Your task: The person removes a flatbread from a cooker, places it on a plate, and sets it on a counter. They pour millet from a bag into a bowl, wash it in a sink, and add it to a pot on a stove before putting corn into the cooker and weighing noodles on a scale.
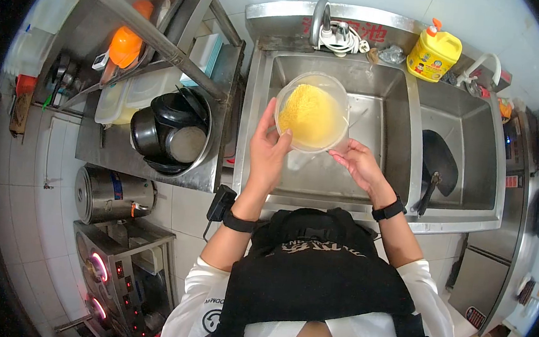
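Observation:
A round translucent container (341,131) is held over the left basin of a steel sink (317,201). Inside it are yellow grains (304,105) heaped toward the left, with cloudy yellowish liquid on the right. My left hand (270,144) grips the container's left side, thumb at the near rim and fingers along the wall. At its lower right edge, my right hand (357,165) holds the wall with the fingertips, palm partly turned up. The container looks slightly tilted.
Behind the basin stand a faucet (319,23), a coiled white cable (344,41) and a yellow bottle (433,56). A black pan (439,163) lies in the right basin. To the left, a steel bowl (207,139) of dark pots sits on a counter.

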The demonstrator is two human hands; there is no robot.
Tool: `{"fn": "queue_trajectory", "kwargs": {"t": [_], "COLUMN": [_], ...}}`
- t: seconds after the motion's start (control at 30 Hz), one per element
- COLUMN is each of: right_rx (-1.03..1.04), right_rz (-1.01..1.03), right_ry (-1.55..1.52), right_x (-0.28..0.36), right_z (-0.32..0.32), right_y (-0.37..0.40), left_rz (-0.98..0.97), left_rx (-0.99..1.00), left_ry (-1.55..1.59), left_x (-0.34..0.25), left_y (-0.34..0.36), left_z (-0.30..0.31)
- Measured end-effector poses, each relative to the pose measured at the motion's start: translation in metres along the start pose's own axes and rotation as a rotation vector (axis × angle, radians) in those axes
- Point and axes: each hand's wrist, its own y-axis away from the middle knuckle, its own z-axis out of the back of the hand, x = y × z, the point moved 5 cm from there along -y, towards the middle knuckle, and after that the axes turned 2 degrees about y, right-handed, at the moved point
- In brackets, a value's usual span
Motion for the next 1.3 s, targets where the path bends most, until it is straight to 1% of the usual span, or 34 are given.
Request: {"fn": "queue_trajectory", "kwargs": {"t": [0.23, 0.3, 0.4, 0.47, 0.5, 0.57, 0.6, 0.67, 0.7, 0.77, 0.9, 0.93, 1.0, 1.07, 1.13, 1.3], "right_rx": [0.002, 0.001, -0.034, -0.097, -0.097, -0.162, -0.162, -0.160, -0.159, -0.164, -0.123, -0.125, -0.126, -0.130, -0.124, -0.088], "right_rz": [0.003, -0.006, -0.013, -0.021, -0.024, 0.074, 0.073, 0.139, 0.137, 0.263, 0.295, 0.316, 0.335, 0.394, 0.414, 0.463], "right_ry": [-0.007, 0.021, 0.056, 0.236, 0.235, 0.537, 0.537, 0.788, 0.788, 0.786, 0.873, 0.905, 0.937, 1.060, 1.104, 1.241], "right_x": [-0.006, -0.007, -0.008, -0.012, -0.017, -0.020, -0.019, -0.013, -0.016, -0.018, -0.011, -0.006, 0.006, 0.023, 0.033, 0.065], "right_z": [0.005, 0.005, 0.006, 0.010, 0.013, 0.021, 0.022, 0.021, 0.025, 0.031, 0.031, 0.030, 0.025, 0.018, 0.017, 0.011], "right_y": [-0.003, -0.003, -0.002, -0.004, -0.006, -0.010, -0.010, -0.010, -0.012, -0.016, -0.018, -0.018, -0.017, -0.016, -0.021, -0.032], "left_rz": [0.014, -0.024, -0.047, -0.078, -0.110, -0.112, -0.115, -0.124, -0.134, -0.132, -0.122, -0.120, -0.192, -0.174, -0.155, -0.221], "left_rx": [-0.004, -0.004, 0.008, 0.000, -0.008, -0.007, -0.006, -0.006, -0.005, -0.002, 0.012, 0.010, 0.017, 0.006, -0.007, -0.012], "left_ry": [-0.008, -0.071, -0.080, -0.095, -0.109, -0.112, -0.115, -0.114, -0.112, -0.113, -0.156, -0.156, -0.204, -0.200, -0.195, -0.356], "left_x": [-0.004, -0.006, -0.007, -0.006, -0.007, -0.008, -0.008, -0.009, -0.010, -0.011, -0.013, -0.013, -0.016, -0.019, -0.020, -0.023], "left_y": [-0.001, -0.001, -0.003, -0.005, -0.005, -0.007, -0.007, -0.007, -0.008, -0.009, -0.012, -0.013, -0.015, -0.016, -0.019, -0.025], "left_z": [-0.001, -0.001, 0.000, 0.000, 0.001, 0.002, 0.002, 0.002, 0.002, 0.003, 0.003, 0.003, 0.004, 0.003, 0.005, 0.008]}}
